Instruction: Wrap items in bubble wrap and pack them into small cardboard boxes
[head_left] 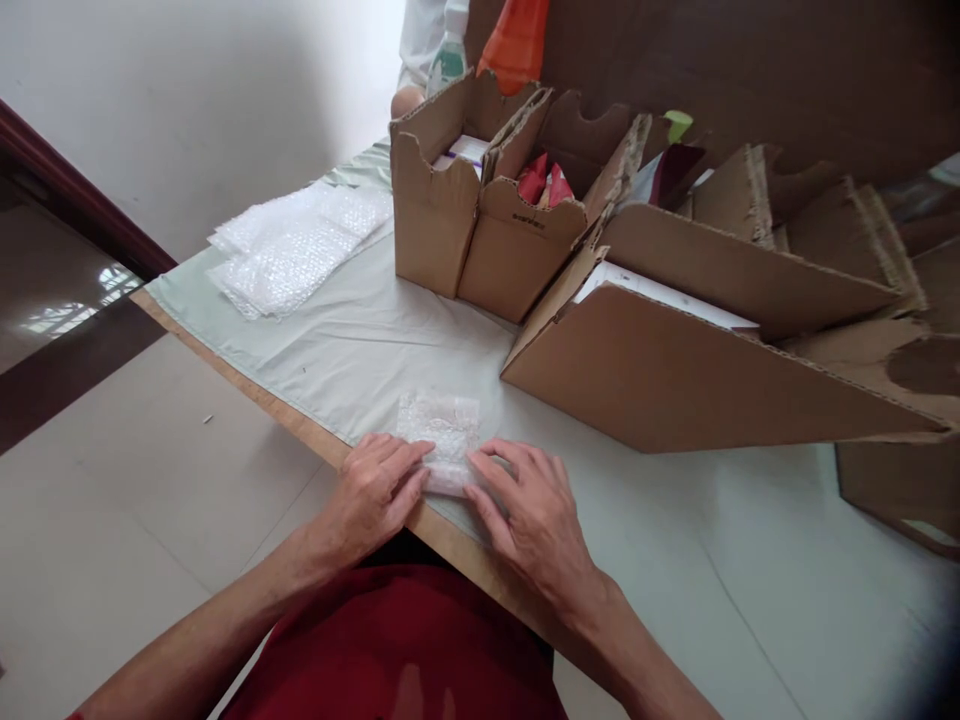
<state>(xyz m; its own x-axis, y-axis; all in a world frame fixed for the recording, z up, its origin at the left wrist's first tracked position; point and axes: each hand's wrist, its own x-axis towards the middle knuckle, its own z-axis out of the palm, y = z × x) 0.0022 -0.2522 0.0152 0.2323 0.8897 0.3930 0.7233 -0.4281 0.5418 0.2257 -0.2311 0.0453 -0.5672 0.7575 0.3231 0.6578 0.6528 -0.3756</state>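
A small piece of clear bubble wrap [439,420] lies near the table's front edge, its near end folded or rolled into a thicker strip. My left hand [379,485] pinches the left end of that strip between thumb and fingers. At the right end, my right hand [529,495] grips it the same way, with thumb and index finger at the edge. Whether anything is wrapped inside the folded part, I cannot tell.
A stack of bubble wrap sheets [292,245] lies at the far left of the cloth-covered table [352,345]. Several cardboard bins [517,240] stand across the back and right, holding boxes and red packets [544,182]. An orange bottle [516,45] and a green-labelled bottle [448,55] stand behind.
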